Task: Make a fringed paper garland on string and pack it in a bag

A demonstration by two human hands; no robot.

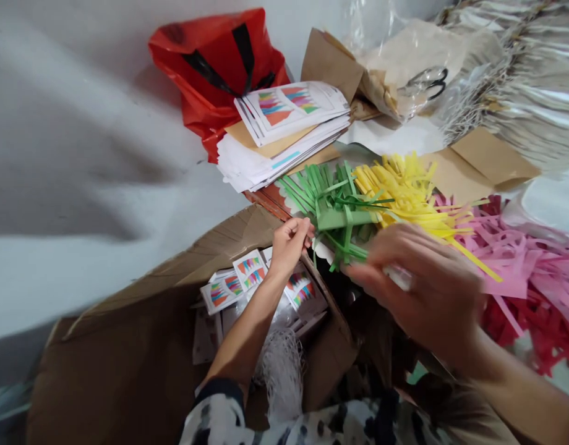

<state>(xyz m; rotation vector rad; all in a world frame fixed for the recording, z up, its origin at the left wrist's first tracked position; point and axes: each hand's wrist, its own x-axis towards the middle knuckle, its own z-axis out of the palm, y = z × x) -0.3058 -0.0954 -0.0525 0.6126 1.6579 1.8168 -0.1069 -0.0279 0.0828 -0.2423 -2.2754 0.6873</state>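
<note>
My left hand [290, 242] is closed in a pinch at the edge of a bundle of green paper strips [333, 207]. My right hand [423, 284] is blurred by motion, its fingers curled over something white at the lower edge of the green strips. Beside the green bundle lies a heap of yellow paper strips [405, 188]. Further right are pink strips [521, 253] and red strips [539, 327].
An open cardboard box [140, 334] below my left arm holds printed cards [247, 272] and white string. A stack of printed sheets [284, 127] lies behind, next to a red plastic bag [210, 68]. Brown paper, clear plastic and scissors [428, 80] lie at the back right.
</note>
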